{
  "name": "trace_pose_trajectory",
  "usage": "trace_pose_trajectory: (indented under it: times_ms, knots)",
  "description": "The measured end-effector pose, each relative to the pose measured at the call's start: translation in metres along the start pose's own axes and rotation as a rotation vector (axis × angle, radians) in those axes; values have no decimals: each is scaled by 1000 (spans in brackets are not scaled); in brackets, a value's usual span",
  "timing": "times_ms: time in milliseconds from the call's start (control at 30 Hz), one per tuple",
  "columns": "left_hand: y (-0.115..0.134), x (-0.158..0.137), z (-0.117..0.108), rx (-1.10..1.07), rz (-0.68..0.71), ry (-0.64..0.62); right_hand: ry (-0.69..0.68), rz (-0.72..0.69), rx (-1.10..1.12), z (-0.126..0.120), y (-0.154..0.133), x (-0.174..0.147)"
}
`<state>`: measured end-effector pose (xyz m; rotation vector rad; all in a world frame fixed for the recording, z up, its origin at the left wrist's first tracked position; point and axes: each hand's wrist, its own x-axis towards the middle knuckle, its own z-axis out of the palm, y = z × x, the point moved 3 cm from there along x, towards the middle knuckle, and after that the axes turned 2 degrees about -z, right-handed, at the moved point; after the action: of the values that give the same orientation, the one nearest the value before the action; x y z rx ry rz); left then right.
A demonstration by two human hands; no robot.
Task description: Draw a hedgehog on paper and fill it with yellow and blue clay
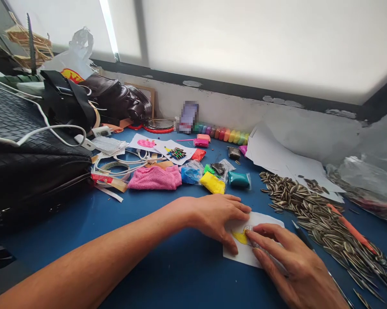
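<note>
Head view: left hand (217, 214) spreading open, empty, on paper (245, 255); right hand (296, 262) half-curling, hold unclear, at yellow patch (240, 237) between.

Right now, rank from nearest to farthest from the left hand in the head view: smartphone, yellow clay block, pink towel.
1. Yellow clay block, just beyond the left hand.
2. Pink towel, to the clay's left.
3. Smartphone, back near the wall.

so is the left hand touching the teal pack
Apart: the head view shows a strip of blue table between the left hand and the teal pack.
</note>
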<state>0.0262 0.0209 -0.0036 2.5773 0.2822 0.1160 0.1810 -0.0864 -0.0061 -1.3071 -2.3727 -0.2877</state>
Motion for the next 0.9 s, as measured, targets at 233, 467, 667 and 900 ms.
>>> trace_pose_trajectory:
  times_ms: [233, 467, 667, 900]
  knots:
    - [-1, 1, 1, -12, 11, 4, -43, -11, -4, 3, 1, -2]
    - [1, 1, 0, -4, 13, 5, -79, -58, -31, 4, -3, 1]
    - [3, 2, -1, 26, -30, -33, -57, -74, -61, 5, -1, -3]
    - [4, 2, -2, 50, -43, -80, -49, -80, -32, 3, 1, -6]
